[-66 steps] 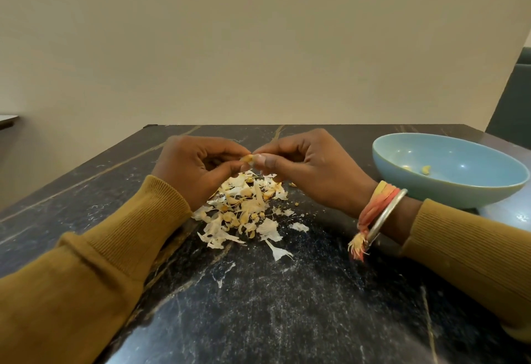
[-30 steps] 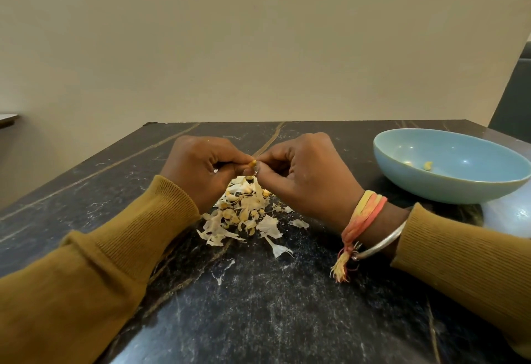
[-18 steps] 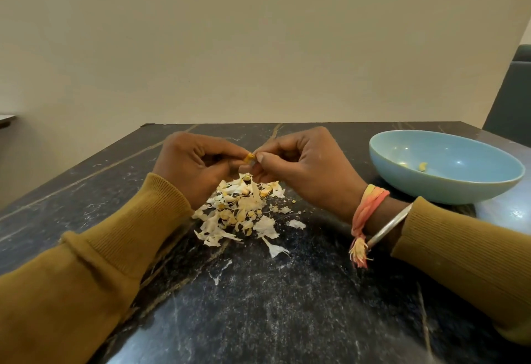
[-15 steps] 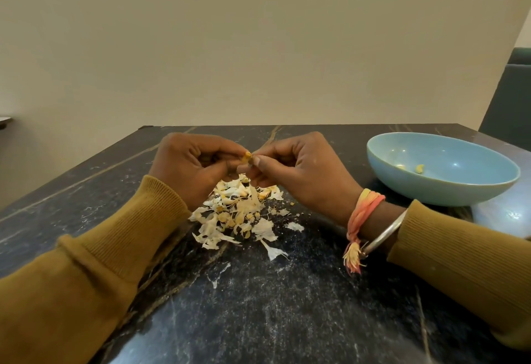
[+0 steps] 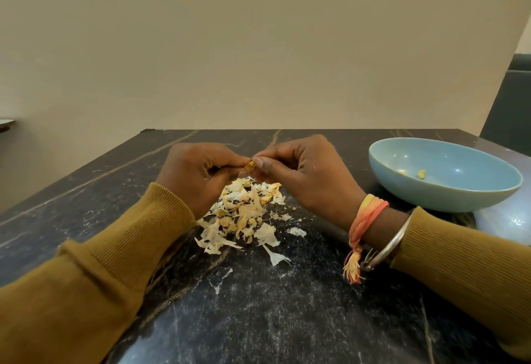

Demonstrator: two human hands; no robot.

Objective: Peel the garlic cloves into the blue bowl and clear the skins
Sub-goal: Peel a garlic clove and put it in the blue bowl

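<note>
Garlic clove [image 5: 249,165] stays pinched between the left hand [image 5: 195,179] and the right hand [image 5: 310,182], just over the heap of skins [image 5: 244,214]. Nothing new has dropped into the blue bowl [image 5: 431,199], off to the right, so peeling goes on.

Both the left hand [image 5: 198,175] and the right hand [image 5: 304,176] pinch a garlic clove [image 5: 249,165] above the pile of skins [image 5: 244,214], beside the blue bowl [image 5: 442,195].

The black, pale-veined table [image 5: 258,320] carries a loose pile of garlic skins [image 5: 241,217] near its middle. A few stray flakes [image 5: 275,257] lie just beside the pile, toward the near edge. A blue bowl [image 5: 431,199] stands at the right, apart from the pile.
</note>
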